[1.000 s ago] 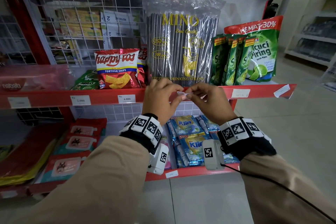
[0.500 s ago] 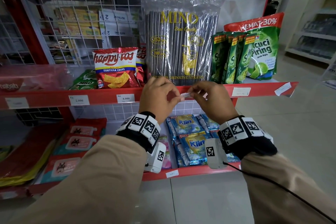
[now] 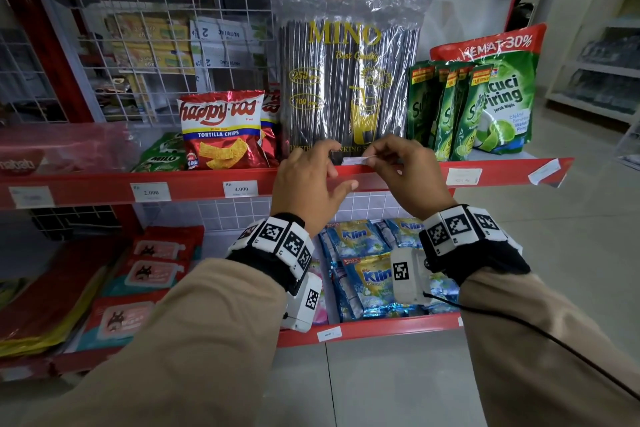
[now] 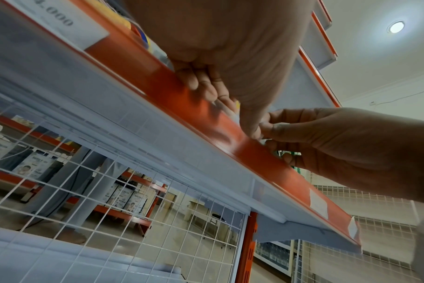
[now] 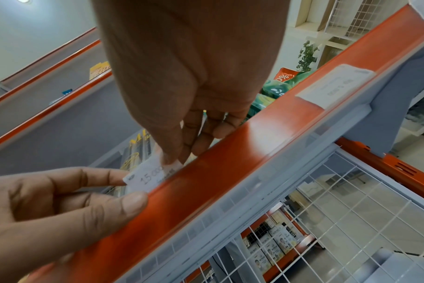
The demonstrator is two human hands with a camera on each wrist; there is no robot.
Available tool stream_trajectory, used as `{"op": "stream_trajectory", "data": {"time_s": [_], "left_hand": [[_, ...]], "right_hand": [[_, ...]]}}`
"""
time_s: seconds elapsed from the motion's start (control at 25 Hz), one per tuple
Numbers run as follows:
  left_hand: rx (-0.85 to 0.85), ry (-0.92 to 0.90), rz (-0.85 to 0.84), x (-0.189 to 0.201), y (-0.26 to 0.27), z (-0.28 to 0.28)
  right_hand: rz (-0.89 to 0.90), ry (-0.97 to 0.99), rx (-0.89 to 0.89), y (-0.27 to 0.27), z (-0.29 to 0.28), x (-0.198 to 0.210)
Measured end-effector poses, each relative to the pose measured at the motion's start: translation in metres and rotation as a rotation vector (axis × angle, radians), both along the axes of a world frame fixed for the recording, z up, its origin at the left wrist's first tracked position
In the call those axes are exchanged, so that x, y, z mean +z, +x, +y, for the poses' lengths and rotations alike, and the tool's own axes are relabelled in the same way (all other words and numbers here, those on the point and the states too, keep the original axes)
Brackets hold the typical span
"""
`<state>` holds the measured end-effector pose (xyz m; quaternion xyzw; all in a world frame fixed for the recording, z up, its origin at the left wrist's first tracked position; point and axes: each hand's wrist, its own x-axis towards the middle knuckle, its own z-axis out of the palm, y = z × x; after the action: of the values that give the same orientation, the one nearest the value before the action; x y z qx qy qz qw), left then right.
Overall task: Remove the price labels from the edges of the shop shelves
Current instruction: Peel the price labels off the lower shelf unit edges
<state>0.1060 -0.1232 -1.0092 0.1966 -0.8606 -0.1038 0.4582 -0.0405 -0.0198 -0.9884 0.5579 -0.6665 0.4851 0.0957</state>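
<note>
My right hand (image 3: 372,158) pinches a white price label (image 3: 356,160) between thumb and forefinger, just above the red shelf edge (image 3: 207,185). In the right wrist view the label (image 5: 150,177) reads 15.000 and its lower edge sits at the rail's top lip. My left hand (image 3: 341,166) is beside it with loosely straight fingers. Its thumb (image 5: 133,201) presses on the red rail and its forefinger reaches the label's left corner. Labels marked 4.000 (image 3: 240,188) and 2.000 (image 3: 150,191) sit in the rail to the left, and another label (image 3: 463,176) sits to the right.
Behind my hands stands a tall pack of black straws (image 3: 346,73), with tortilla chips (image 3: 221,130) to the left and green dish-soap pouches (image 3: 485,104) to the right. A half-peeled label (image 3: 544,171) hangs at the rail's right end. The lower shelf carries blue sachets (image 3: 367,274) and its own label (image 3: 329,334).
Both hands were pinching the label at the rail. Now my left fingers have opened off it, and my right hand has drawn the label up above the rail.
</note>
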Motion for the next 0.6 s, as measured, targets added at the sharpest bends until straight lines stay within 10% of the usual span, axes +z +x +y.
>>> {"op": "stream_trajectory", "data": {"time_s": [0.6], "left_hand": [[0.095, -0.089, -0.150, 0.001, -0.003, 0.001]], "right_hand": [[0.308, 0.272, -0.084, -0.001, 0.015, 0.010]]}}
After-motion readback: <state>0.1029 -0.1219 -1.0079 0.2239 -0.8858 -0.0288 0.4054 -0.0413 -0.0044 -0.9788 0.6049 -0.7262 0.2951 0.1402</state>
